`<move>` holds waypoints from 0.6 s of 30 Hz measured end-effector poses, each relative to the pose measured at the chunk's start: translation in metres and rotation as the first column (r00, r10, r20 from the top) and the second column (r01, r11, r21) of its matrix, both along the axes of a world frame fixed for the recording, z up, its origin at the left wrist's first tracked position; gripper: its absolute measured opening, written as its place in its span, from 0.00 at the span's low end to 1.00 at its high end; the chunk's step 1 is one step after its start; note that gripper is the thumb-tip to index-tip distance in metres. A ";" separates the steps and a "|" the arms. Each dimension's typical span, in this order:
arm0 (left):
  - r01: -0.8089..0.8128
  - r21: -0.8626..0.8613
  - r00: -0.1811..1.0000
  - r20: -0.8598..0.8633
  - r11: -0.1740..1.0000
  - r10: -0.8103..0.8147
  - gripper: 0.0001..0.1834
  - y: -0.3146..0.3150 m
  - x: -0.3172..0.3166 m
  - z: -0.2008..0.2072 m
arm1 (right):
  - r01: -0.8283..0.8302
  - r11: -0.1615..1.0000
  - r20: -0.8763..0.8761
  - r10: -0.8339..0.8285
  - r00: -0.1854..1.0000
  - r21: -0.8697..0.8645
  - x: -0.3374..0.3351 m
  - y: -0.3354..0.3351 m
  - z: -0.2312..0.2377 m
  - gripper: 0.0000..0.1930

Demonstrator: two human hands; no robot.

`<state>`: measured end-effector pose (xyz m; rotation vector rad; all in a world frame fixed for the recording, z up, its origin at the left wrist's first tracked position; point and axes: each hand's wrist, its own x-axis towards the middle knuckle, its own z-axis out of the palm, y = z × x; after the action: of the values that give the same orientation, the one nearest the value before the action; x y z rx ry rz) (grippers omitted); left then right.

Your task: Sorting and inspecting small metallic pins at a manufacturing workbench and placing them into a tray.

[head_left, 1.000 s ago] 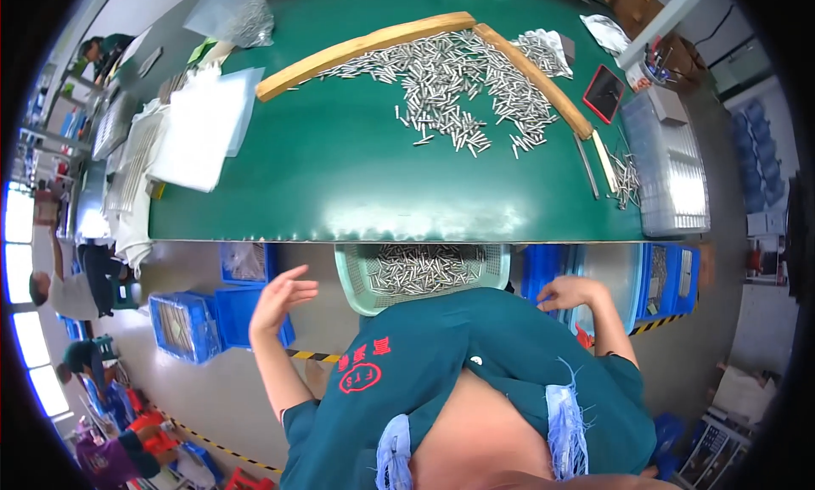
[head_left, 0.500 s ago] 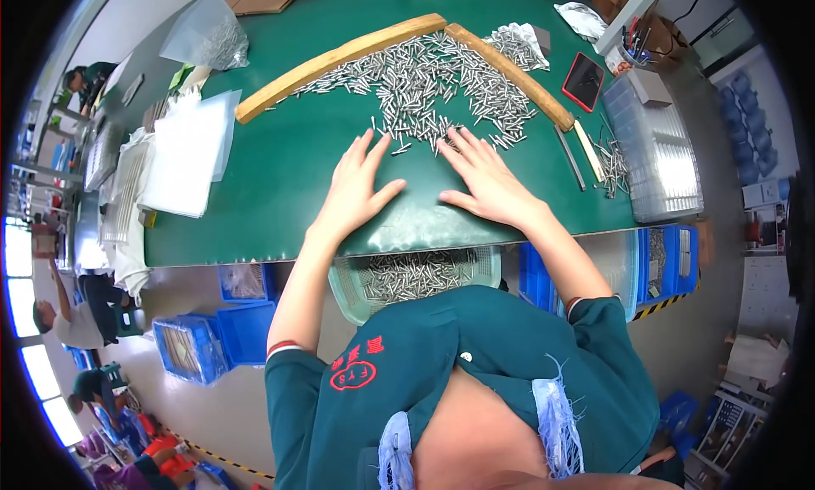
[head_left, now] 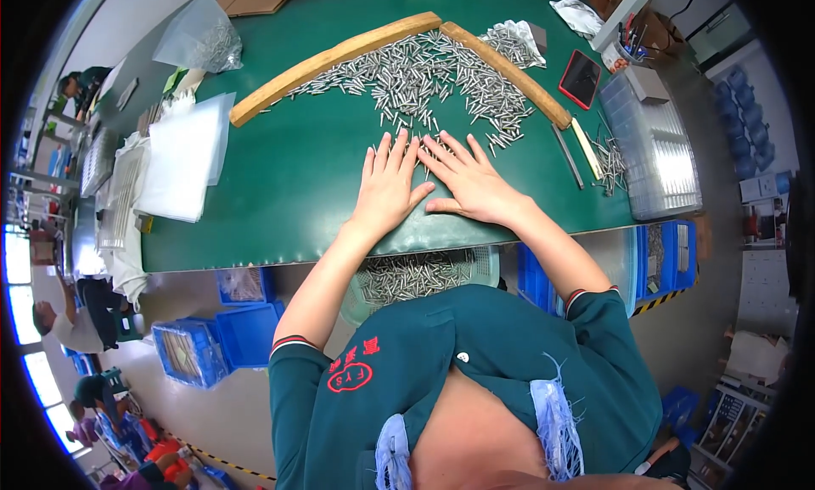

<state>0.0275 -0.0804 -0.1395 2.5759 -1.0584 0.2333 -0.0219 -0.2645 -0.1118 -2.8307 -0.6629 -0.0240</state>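
Observation:
A heap of small silvery metal pins (head_left: 416, 78) lies spread on the green table (head_left: 289, 184), bounded at the back by two wooden bars (head_left: 335, 57). My left hand (head_left: 388, 189) rests palm down near the table's front, fingers stretched toward the heap. Close beside it lies my right hand (head_left: 475, 184), also flat with fingers spread, the two hands' fingertips nearly meeting. A few pins show between and under the fingertips; how many are beneath the hands is hidden. Below the table edge, a pale green basket (head_left: 484, 274) holds many more such pins.
On the right are a red-edged phone (head_left: 581, 79), a grey metal strip (head_left: 567, 156), loose longer pins (head_left: 609, 163) and clear plastic boxes (head_left: 649, 151). White sheets (head_left: 178, 168) and a clear bag of pins (head_left: 212, 44) lie left. Blue crates (head_left: 191, 347) stand on the floor.
My hands have moved together, the left one rightward and the right one slightly left. Some pins at the heap's near edge have been drawn nearer, under my fingertips.

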 end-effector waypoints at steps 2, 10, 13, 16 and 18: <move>0.002 -0.021 1.000 -0.007 1.000 -0.002 0.37 0.002 -0.002 0.000 | 0.048 0.994 -0.018 -0.047 0.999 0.101 0.002 0.000 0.006 0.34; -0.052 -0.206 0.994 -0.104 0.977 0.031 0.32 0.003 -0.004 0.009 | 0.227 0.920 0.202 -0.301 0.932 0.320 0.081 -0.024 0.008 0.07; -0.061 -0.284 0.987 -0.158 0.957 0.016 0.30 0.006 -0.001 0.008 | 0.253 0.939 0.178 -0.298 0.938 0.234 0.103 -0.024 0.002 0.06; -0.067 -0.302 0.989 -0.148 0.951 0.022 0.29 0.007 -0.001 0.008 | 0.231 0.956 0.192 -0.264 0.945 0.178 0.113 -0.017 0.008 0.06; -0.069 -0.303 0.989 -0.147 0.951 0.025 0.29 0.007 0.000 0.007 | 0.154 0.987 0.262 -0.161 0.952 0.046 0.119 -0.017 0.011 0.05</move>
<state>0.0274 -0.0732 -0.1327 2.3009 -0.8370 0.2054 0.0972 -0.2817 -0.1011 -2.8748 -0.4800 -0.4429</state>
